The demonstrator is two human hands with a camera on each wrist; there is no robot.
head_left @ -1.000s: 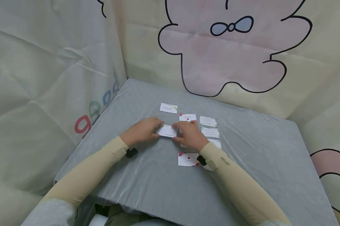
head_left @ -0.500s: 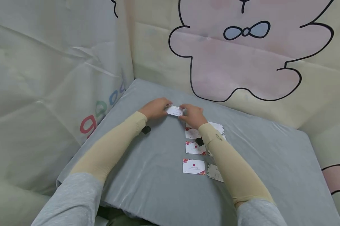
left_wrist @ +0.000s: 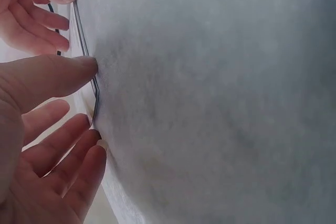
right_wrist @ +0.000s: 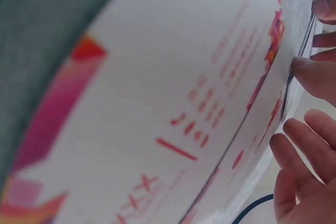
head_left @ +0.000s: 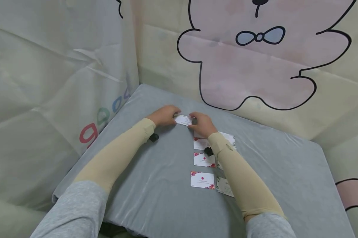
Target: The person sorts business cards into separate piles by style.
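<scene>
A white card point(head_left: 183, 120) with small print lies flat between my two hands near the back of the grey cloth. My left hand point(head_left: 164, 115) pinches its left end, and in the left wrist view the thumb point(left_wrist: 73, 72) presses the card's thin dark edge while the other fingers spread below. The right hand point(head_left: 203, 124) pinches the opposite end, its thumb point(right_wrist: 315, 74) on the edge in the right wrist view. Just nearer than the right hand, a red-flowered card point(head_left: 200, 143) is partly covered by that wrist.
More flowered cards point(head_left: 202, 180) run toward me in a column. Beside them, leaf-edged cards point(head_left: 224, 186) are partly hidden under my right forearm. Grey cloth point(head_left: 155, 185) covers the table, and printed fabric walls point(head_left: 241, 79) rise behind and at the left.
Both hands have carried the white card away from me, to where a green-cornered card lay; that card no longer shows. In the last half second the hands have hardly moved.
</scene>
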